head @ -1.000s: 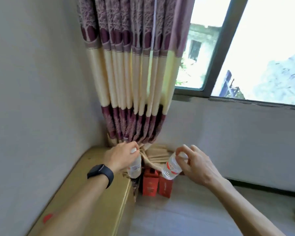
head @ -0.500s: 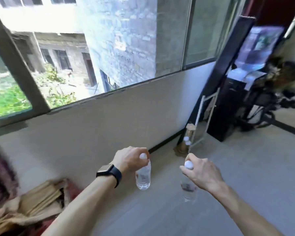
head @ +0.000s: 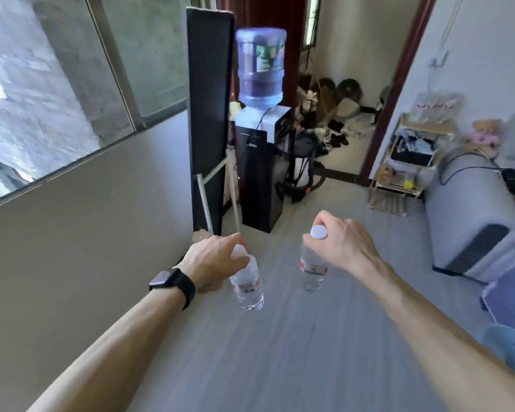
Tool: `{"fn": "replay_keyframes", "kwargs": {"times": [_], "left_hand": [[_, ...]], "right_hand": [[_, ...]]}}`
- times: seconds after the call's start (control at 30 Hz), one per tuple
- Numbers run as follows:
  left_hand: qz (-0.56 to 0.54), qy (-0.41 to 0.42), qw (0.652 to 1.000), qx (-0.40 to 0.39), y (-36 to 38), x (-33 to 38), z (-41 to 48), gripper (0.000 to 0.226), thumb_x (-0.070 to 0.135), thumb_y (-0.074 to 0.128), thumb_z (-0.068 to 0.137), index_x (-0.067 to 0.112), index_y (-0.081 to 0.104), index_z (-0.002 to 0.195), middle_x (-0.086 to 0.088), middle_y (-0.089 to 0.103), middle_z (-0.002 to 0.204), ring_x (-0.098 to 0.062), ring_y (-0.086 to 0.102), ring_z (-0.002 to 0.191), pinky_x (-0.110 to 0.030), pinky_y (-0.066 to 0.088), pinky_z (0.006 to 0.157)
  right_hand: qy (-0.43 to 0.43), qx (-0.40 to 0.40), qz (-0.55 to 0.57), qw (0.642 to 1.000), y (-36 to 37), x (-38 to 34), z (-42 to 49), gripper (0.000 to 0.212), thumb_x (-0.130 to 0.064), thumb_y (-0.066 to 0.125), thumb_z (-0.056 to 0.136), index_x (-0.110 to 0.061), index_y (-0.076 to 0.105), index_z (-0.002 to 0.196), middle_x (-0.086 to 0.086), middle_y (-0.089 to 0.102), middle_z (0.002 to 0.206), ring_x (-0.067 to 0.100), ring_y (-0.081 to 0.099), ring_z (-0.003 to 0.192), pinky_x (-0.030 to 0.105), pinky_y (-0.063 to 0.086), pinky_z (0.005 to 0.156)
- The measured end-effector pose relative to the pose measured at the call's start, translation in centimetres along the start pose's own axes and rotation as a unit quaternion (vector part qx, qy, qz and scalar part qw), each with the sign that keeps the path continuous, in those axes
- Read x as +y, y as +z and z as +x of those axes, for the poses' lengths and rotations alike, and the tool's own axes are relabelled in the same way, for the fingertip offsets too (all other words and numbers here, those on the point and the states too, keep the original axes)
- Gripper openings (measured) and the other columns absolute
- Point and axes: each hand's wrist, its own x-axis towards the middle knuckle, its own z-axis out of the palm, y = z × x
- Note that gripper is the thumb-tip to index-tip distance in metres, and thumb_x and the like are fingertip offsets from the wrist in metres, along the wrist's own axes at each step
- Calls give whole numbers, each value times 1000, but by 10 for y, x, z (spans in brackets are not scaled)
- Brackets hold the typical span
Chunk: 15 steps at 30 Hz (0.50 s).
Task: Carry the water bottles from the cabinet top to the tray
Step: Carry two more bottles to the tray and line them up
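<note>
1. A window (head: 57, 84) above a plain wall fills the left side. Neither tray nor cabinet is in view.
2. The left hand (head: 213, 257), with a watch (head: 173, 282) on its wrist, curls its fingers over the cap and neck of the left bottle (head: 247, 288). The bottle hangs under the hand, in the air above the floor (head: 280, 352), tilted a little.
3. Further off, between the two hands, a dispenser (head: 262, 162) stands beside a dark panel (head: 208, 114).
4. The right bottle (head: 312, 269) hangs near the left one without touching it, roughly upright, its white cap showing above the fingers.
5. The right hand (head: 344, 248) grips that bottle by the neck, just under the cap.
6. A shelf (head: 411, 162) stands by the right wall.
7. Handling: both bottles are small, clear plastic and seem to hold water, so they are probably light enough for one hand each. The thin walls would likely dent under a squeeze, and the smooth sides may slip. The stiff neck below the cap looks the firmest hold for carrying, though the body can swing. A grip round the middle should be steadier for setting them down.
</note>
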Motion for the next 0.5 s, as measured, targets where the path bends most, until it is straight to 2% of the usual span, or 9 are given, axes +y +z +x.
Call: {"fn": "replay_keyframes", "kwargs": {"times": [0.1, 0.3, 0.5], "left_hand": [[-6, 38, 999, 3, -13, 10, 73, 25, 59, 47, 84, 41, 53, 101, 10, 63, 86, -20, 62, 81, -36, 55, 72], [-43, 130, 991, 2, -42, 20, 231, 20, 55, 53, 81, 41, 56, 95, 13, 65, 87, -16, 63, 81, -36, 56, 72], [-74, 179, 981, -11, -65, 60, 380, 15, 50, 62, 82, 39, 58, 91, 14, 65, 87, -13, 62, 82, -34, 55, 72]], "right_hand": [[43, 27, 2, 999, -2, 28, 51, 30, -53, 57, 79, -24, 50, 86, 3, 65, 81, 33, 56, 78, 34, 38, 61], [126, 48, 4, 991, -11, 73, 155, 31, -54, 58, 75, -24, 48, 79, 3, 65, 81, 31, 57, 79, 35, 47, 66], [202, 96, 10, 975, -35, 130, 246, 29, -53, 58, 78, -26, 49, 81, 0, 65, 81, 30, 54, 77, 35, 45, 64]]}}
